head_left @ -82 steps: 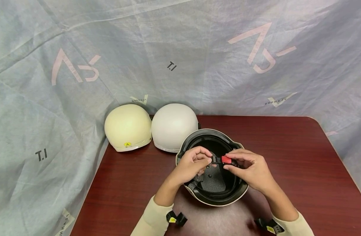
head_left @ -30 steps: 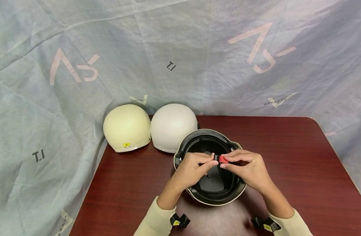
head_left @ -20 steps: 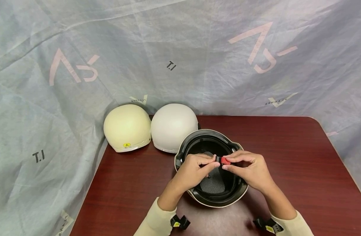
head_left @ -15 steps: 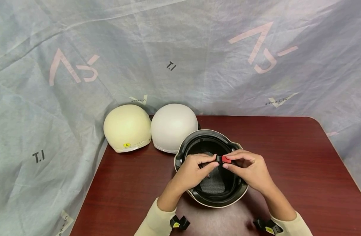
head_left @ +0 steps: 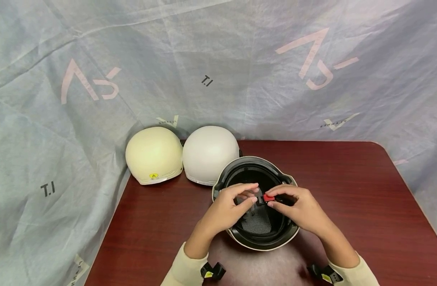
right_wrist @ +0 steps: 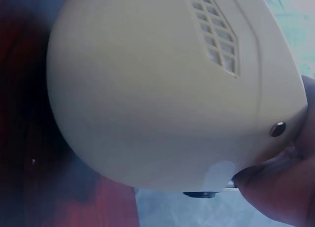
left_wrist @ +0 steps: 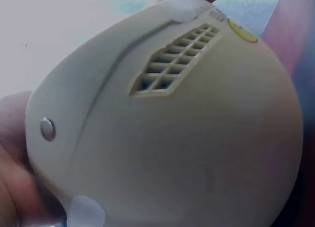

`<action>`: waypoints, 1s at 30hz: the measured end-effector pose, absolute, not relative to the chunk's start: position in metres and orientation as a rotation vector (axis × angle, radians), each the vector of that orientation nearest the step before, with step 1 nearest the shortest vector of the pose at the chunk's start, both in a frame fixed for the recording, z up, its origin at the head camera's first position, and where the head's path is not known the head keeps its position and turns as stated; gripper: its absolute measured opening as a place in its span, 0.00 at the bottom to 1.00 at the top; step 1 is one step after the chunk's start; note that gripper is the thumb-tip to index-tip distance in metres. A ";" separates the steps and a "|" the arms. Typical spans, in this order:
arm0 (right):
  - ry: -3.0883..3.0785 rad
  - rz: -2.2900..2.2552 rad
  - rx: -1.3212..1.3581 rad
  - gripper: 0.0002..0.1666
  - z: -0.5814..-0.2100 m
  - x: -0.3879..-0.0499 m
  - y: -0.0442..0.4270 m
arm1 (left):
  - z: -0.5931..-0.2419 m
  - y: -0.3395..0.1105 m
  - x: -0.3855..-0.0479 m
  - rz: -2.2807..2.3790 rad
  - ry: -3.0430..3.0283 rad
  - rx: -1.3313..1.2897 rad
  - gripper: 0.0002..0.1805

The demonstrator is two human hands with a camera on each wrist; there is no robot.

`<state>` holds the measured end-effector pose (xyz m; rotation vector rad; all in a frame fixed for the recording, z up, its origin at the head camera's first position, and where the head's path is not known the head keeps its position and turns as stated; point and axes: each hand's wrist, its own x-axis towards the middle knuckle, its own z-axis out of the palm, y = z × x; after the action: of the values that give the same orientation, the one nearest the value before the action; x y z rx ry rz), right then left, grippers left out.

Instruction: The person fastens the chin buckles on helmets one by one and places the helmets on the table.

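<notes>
Currently the right hand (head_left: pixel 304 206) pinches the red buckle (head_left: pixel 268 197) between thumb and fingers, over the hollow of the upturned helmet (head_left: pixel 264 241) at mid-bench. The left hand (head_left: pixel 225 207), just left of the buckle, has its thumb and forefinger spread apart. Far left on the bench (head_left: pixel 347 178), a cream helmet (head_left: pixel 154 153) and a white helmet (head_left: pixel 211 153) sit side by side.

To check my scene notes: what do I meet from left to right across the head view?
Cream helmet, white helmet, left hand, red buckle piece, right hand. The upturned helmet overlaps both hands, so it is left out.
</notes>
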<state>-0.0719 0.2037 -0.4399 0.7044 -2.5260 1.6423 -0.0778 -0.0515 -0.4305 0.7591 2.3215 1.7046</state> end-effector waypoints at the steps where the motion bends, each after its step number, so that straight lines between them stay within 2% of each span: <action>1: -2.557 1.599 0.715 0.13 -0.439 -0.072 0.204 | -0.431 -0.053 -0.077 1.724 2.339 0.773 0.21; 10: -2.749 1.294 0.853 0.15 -0.432 -0.074 0.203 | -0.440 -0.059 -0.075 2.057 2.697 0.966 0.11; 16: -2.805 1.166 1.041 0.15 -0.428 -0.074 0.200 | -0.443 -0.062 -0.071 1.905 3.031 0.750 0.25; 23: -2.990 1.016 1.091 0.16 -0.421 -0.073 0.200 | -0.449 -0.069 -0.069 1.759 2.871 0.279 0.43; 26: -3.029 0.971 1.122 0.16 -0.419 -0.073 0.200 | -0.451 -0.071 -0.069 1.725 2.742 0.187 0.45; 30: -3.034 0.945 1.146 0.17 -0.417 -0.073 0.199 | -0.454 -0.073 -0.069 1.693 2.663 0.152 0.42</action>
<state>-0.0732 0.1994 -0.4174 1.1463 -3.0338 0.9453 -0.0691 -0.0730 -0.4542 0.1519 2.6632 1.6926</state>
